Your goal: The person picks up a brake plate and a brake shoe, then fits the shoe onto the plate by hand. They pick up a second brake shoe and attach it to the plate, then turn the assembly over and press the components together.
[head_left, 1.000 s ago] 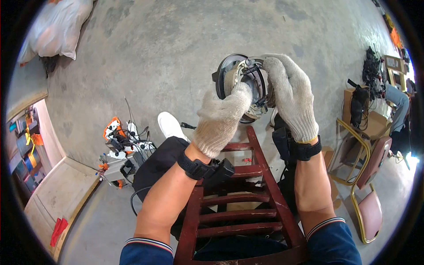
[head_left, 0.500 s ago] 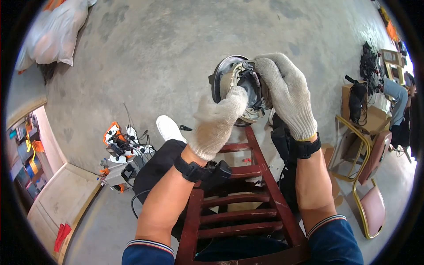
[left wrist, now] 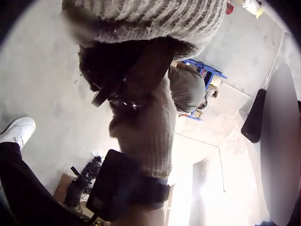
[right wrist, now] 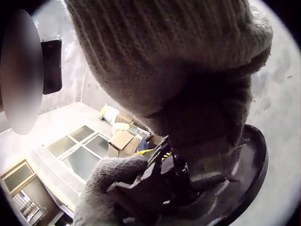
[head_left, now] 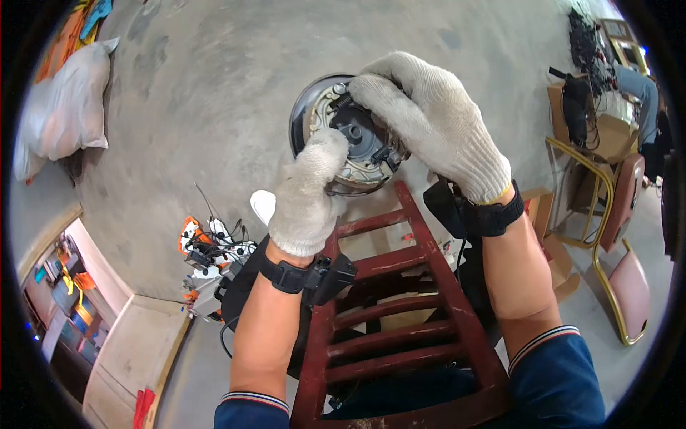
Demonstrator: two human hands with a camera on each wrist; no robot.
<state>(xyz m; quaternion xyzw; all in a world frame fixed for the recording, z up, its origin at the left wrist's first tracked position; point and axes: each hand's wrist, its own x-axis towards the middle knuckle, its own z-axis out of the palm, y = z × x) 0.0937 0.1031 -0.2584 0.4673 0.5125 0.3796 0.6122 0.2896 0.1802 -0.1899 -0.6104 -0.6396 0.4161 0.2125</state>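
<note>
Both hands wear off-white knitted gloves and grip a round drum brake assembly (head_left: 364, 136) above the backrest of a dark red wooden chair. Its face, turned up toward the head camera, has a central hub, curved brake shoes (head_left: 321, 111) and dark springs. The left hand (head_left: 307, 196) grips the near left edge, its thumb over the shoe beside the hub. From the upper right the right hand (head_left: 432, 121) holds the far rim, hiding part of it. In the right wrist view the plate's dark rim (right wrist: 258, 160) shows below the right glove.
The red chair backrest (head_left: 386, 268) stands between the forearms. Cables and orange-white gear (head_left: 214, 247) lie on the floor at left, near a white shoe (head_left: 263, 206). A white sack (head_left: 68, 104) sits far left; gold-framed chairs (head_left: 622, 286) and cardboard boxes (head_left: 614, 143) stand at right.
The brake assembly has shifted left and turned from a slanted side view so that its face shows more fully. Both hands have moved with it, keeping their hold. The head view has shifted.
</note>
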